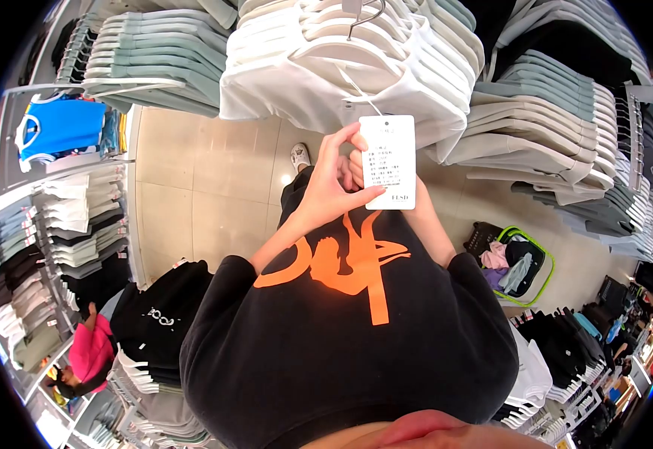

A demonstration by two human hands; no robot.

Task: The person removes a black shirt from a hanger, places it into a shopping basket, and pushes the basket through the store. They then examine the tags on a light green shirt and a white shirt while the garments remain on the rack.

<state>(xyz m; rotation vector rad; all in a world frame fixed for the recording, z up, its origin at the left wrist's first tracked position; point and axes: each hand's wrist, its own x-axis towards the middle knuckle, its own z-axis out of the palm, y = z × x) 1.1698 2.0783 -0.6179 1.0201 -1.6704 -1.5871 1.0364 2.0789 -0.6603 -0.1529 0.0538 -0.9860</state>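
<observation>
A white hang tag [389, 161] with printed lines is held upright in front of me. A thin string runs up from it to the white shirts [281, 82] on hangers. My left hand [332, 173] pinches the tag's left edge, with the thumb low and the fingertips near the top corner. My right hand [356, 169] is behind the tag, mostly covered by it. Its curled fingers show past the left edge; whether they grip the tag is hidden.
Racks of grey-green shirts [154, 56] and beige shirts [529, 138] flank the white ones. A green-rimmed basket [540, 288] with clothes stands on the tiled floor [199, 187] at right. At lower left is a person in pink [92, 352], near black shirts [165, 307].
</observation>
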